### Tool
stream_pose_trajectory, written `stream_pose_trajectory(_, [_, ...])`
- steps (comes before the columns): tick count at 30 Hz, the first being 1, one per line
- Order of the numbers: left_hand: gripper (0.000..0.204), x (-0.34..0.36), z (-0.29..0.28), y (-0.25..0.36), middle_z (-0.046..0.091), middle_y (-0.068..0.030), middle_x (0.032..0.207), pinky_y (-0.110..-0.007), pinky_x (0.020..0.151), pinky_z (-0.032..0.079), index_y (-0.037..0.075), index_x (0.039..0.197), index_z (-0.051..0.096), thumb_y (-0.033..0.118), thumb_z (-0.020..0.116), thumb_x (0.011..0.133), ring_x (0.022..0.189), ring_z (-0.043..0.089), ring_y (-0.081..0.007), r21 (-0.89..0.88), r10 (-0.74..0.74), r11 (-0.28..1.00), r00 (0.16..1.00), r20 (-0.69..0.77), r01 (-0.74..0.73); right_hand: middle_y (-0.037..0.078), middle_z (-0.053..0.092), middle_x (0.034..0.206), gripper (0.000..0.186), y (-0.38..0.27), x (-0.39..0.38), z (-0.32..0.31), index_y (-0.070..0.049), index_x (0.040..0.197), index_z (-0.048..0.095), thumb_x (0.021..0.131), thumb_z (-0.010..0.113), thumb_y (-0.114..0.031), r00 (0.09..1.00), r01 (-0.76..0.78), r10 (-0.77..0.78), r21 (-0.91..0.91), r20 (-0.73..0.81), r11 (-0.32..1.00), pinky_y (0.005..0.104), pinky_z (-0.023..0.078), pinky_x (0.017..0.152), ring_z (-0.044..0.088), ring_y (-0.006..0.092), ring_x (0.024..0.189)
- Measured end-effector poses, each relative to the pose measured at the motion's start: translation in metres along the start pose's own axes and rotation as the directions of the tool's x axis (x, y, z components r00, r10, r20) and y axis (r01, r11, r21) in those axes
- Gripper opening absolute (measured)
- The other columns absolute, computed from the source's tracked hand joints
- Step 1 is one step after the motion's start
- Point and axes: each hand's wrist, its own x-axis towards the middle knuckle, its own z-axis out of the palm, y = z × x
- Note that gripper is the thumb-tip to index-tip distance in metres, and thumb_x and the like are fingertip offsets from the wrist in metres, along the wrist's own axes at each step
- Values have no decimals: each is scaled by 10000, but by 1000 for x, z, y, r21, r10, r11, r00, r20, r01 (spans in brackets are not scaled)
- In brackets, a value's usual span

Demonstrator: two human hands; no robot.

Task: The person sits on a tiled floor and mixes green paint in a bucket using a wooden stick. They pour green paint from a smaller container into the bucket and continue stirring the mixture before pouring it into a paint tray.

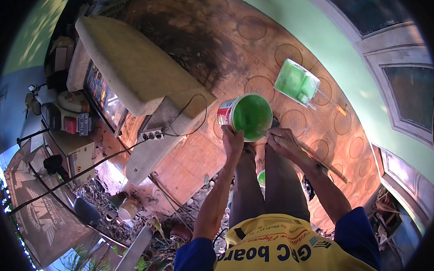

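A white paint bucket with a red label tips toward me in front of my legs, its inside coated with green paint. My left hand grips its near left edge, fingers closed. By the near right of the rim, my right hand has its fingers pressed together; what they hold, if anything, is hidden. Farther off to the right, a paint tray on the tiled floor contains green paint and a green paint roller. The roller's orange handle sticks out past the tray.
A beige bench-like block stands at left, with a power strip and dark cable on it. Beyond it is a motorbike. A thin stick slants right of my legs. A green wall with doors curves along the right.
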Motion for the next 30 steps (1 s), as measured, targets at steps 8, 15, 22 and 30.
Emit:
stream_pose_trajectory(8, [363, 4, -1, 2, 596, -208, 830, -495, 735, 480, -25, 1016, 416, 126, 656, 788, 783, 626, -399, -49, 16, 999, 1000, -17, -17, 123, 605, 676, 140, -3, 17, -3, 35, 1011, 662, 932, 604, -64, 991, 74, -81, -66, -109, 995, 332, 482, 520, 626, 173, 567])
stream_pose_trajectory(15, [364, 6, 3, -8, 574, -193, 803, -492, 715, 470, -23, 1008, 413, 126, 658, 784, 745, 607, -372, -55, 8, 998, 1000, -26, -9, 137, 617, 672, 99, -17, 22, -4, 40, 918, 660, 905, 613, -45, 984, -54, 66, 75, -165, 996, 331, 495, 526, 634, 214, 562])
stream_pose_trajectory(22, [339, 9, 1, -9, 570, -191, 798, -475, 708, 473, -22, 969, 425, 121, 666, 777, 736, 600, -362, -53, 4, 999, 1000, -24, -5, 155, 629, 762, 107, -29, 10, -5, 8, 855, 630, 912, 631, -83, 969, -240, 247, 283, 10, 929, 360, 476, 503, 633, 291, 621])
stream_pose_trajectory(30, [351, 6, 2, -3, 580, -201, 813, -480, 715, 480, -26, 978, 429, 108, 680, 772, 755, 612, -370, -77, 23, 997, 1000, -20, -25, 120, 644, 672, 162, -10, 5, 2, 34, 932, 669, 942, 578, -99, 993, -104, 112, 134, -49, 985, 323, 518, 536, 651, 172, 574])
